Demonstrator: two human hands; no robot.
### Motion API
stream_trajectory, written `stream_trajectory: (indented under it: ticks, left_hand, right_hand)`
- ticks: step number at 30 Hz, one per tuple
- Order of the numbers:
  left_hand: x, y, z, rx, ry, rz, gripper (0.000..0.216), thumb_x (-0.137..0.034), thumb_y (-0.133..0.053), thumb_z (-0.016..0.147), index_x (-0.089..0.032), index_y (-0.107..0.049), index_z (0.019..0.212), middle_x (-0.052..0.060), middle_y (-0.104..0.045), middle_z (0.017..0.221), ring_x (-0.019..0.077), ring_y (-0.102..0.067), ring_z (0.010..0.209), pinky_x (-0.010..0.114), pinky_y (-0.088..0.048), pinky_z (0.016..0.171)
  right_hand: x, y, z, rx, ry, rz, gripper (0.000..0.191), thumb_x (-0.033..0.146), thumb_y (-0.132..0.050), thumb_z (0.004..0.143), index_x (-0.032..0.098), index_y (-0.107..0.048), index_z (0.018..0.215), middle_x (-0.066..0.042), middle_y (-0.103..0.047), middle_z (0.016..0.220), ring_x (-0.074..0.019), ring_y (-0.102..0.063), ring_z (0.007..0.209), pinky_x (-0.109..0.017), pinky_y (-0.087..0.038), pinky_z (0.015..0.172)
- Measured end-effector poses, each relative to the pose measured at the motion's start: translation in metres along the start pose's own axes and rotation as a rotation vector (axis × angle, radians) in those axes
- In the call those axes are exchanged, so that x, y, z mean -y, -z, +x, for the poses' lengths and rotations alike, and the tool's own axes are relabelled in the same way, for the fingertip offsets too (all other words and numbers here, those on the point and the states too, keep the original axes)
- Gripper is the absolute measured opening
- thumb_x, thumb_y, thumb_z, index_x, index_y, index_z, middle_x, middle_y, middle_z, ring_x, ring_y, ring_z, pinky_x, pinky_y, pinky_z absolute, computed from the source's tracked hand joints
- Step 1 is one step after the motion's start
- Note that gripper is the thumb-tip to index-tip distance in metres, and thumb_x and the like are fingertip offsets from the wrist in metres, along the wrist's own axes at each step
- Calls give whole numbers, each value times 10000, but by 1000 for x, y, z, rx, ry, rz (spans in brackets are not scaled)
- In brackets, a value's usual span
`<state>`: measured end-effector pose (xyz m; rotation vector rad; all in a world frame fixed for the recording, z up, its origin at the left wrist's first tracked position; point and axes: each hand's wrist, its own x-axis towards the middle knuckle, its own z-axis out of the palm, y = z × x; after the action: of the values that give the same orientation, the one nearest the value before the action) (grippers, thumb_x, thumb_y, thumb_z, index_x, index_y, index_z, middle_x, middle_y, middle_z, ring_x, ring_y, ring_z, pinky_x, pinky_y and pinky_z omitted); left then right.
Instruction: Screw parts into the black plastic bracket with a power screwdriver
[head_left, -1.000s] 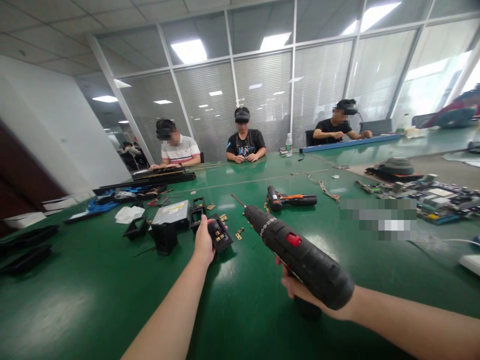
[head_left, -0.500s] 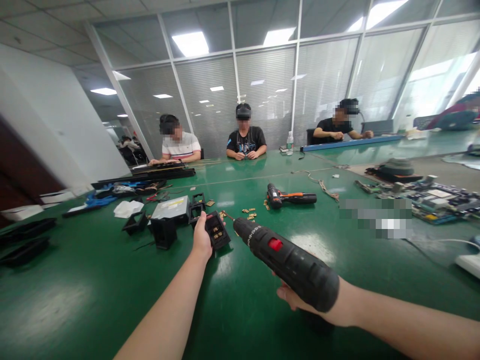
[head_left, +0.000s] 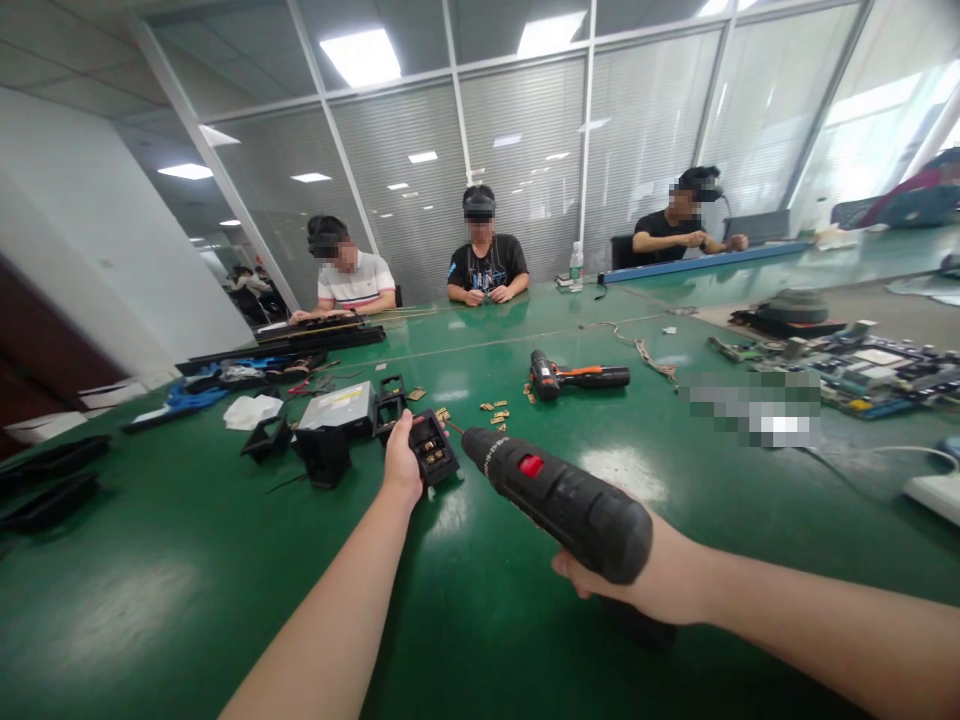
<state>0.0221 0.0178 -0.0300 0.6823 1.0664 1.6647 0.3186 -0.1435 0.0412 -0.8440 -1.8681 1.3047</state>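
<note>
Closer to the box (head_left: 436, 448) than a second ago, the drill (head_left: 562, 500) has swung left, its bit now ending near the box's right edge; from here I cannot tell whether the tip touches. The box has turned too, so its recessed inside shows more squarely.

The person's left grip (head_left: 403, 465) is clenched on the left side of the box, thumb along the rim, holding it tilted over the counter (head_left: 187, 610). Small brass fittings sit inside it. The right grip (head_left: 666, 575) is wrapped round the drill's handle, most of its fingers hidden under the black body.

Beyond the box, loose brass pieces (head_left: 499, 415) lie scattered, and past them, to the right, rests a second drill (head_left: 577, 377) with orange on its handle. On the left, black frames (head_left: 325, 457) stand around a metal case (head_left: 337, 408), a white wad (head_left: 253, 411) near them. Circuit boards (head_left: 877, 365) spread out at the right. Three people (head_left: 487, 268) sit across the counter.
</note>
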Motion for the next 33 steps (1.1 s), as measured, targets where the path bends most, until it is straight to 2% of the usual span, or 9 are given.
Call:
stream_trajectory:
  ticks: [4, 10, 13, 18, 22, 26, 33]
  left_hand:
    - [-1, -1, -2, 9, -4, 5, 381, -554, -711, 919, -185, -672, 1009, 104, -798, 834, 276, -782, 686, 401, -633, 673]
    - [-3, -2, -4, 9, 23, 12, 389, -559, -738, 897, -194, -656, 1004, 88, -797, 829, 259, -774, 672, 384, -629, 662]
    - [-4, -4, -6, 13, 25, 4, 376, -553, -726, 909, -197, -648, 1000, 94, -800, 840, 265, -781, 697, 397, -640, 684]
    - [-4, -6, -7, 13, -2, -3, 344, -526, -696, 937, -189, -646, 986, 103, -799, 836, 262, -780, 703, 382, -636, 659]
    - [-3, -6, -6, 11, -5, -5, 351, -536, -708, 926, -195, -649, 984, 102, -801, 843, 272, -781, 703, 407, -641, 689]
    - [-1, -5, -5, 14, -30, 4, 375, -553, -722, 906, -191, -654, 977, 103, -797, 843, 273, -781, 723, 380, -618, 674]
    - [-3, -7, -8, 14, -56, -9, 409, -579, -674, 929, -171, -659, 959, 113, -797, 808, 255, -771, 682, 339, -597, 615]
  right_hand:
    - [-2, -2, 3, 8, 5, -5, 219, 218, -754, 724, 235, -537, 746, 17, -640, 616, -159, -599, 551, -258, -491, 507]
    - [-6, -2, 1, -8, 98, -36, 201, 287, -781, 735, 242, -590, 776, -26, -654, 756, -207, -606, 712, -296, -542, 604]
    - [-9, -1, 1, -7, 120, -85, 185, 284, -778, 758, 236, -607, 811, -32, -671, 786, -211, -599, 724, -298, -529, 611]
    - [-7, -2, 1, 58, 94, -92, 177, 205, -780, 771, 211, -612, 829, -2, -669, 758, -173, -593, 657, -284, -492, 610]
    - [-3, -2, -2, 99, 105, -24, 165, 228, -784, 809, 215, -629, 863, -3, -668, 787, -184, -611, 698, -286, -504, 635]
    - [5, -4, 0, 132, 32, -37, 182, 227, -792, 785, 206, -645, 891, -19, -695, 820, -201, -615, 737, -297, -505, 656]
    - [13, -5, 3, 185, 32, -80, 190, 254, -743, 770, 192, -593, 869, -10, -652, 812, -170, -525, 706, -297, -439, 639]
